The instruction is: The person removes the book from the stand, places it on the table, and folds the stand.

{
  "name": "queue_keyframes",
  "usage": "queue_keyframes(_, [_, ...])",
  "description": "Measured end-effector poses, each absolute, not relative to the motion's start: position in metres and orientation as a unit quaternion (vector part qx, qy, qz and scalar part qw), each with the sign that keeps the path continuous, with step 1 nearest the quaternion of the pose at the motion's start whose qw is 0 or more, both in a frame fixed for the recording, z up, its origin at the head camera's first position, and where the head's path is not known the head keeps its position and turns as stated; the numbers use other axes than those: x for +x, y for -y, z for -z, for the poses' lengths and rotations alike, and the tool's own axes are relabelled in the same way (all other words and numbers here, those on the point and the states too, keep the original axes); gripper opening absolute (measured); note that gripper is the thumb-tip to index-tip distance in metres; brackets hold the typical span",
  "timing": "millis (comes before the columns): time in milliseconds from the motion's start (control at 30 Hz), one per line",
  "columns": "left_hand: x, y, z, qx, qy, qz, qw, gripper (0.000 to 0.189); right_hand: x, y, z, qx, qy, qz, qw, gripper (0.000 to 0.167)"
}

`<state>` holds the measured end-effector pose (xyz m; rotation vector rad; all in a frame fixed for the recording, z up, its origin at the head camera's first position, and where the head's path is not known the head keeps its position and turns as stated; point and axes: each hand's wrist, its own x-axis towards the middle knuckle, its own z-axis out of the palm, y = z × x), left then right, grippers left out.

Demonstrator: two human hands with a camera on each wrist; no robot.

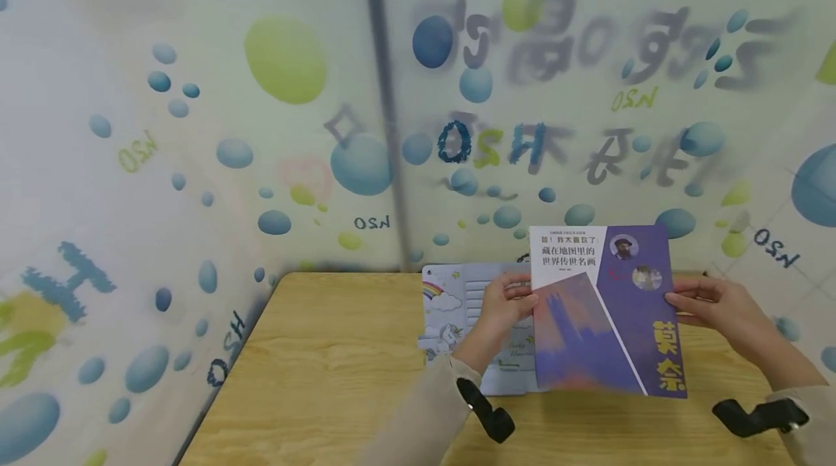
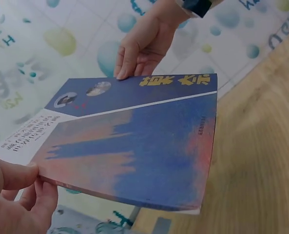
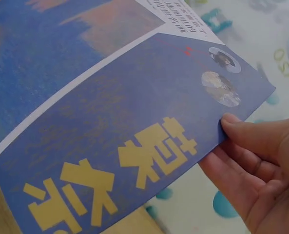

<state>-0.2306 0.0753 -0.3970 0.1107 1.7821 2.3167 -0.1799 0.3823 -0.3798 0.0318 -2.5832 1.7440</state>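
Head view: a purple book (image 1: 610,310) is held above the counter (image 1: 326,350), cover toward the camera. At the book's left edge, the left hand (image 1: 499,317) pinches it between thumb and fingers; at the book's right edge, the right hand (image 1: 725,310) does likewise, thumb on the cover. Behind the book and reaching out to its left lies a pale unicorn-print panel (image 1: 466,295). A dotted wall (image 1: 366,74) rises beyond the book.
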Motion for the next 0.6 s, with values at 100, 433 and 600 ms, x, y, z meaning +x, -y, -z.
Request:
queue_keyframes(100, [-0.223,-0.087,0.401,0.037,-0.614,-0.780,0.111,0.029,-0.174,-0.394,0.391,-0.001,0.834,-0.551,0.002,0.009])
queue_keyframes(433, [-0.202,-0.123,0.425,-0.014,-0.627,-0.772,0.109,0.030,-0.161,-0.427,0.428,-0.065,0.848,-0.519,-0.086,0.051])
queue_keyframes(600, [-0.196,-0.135,0.445,-0.033,-0.631,-0.767,0.111,0.029,-0.158,-0.442,0.446,-0.064,0.810,-0.561,-0.158,0.043])
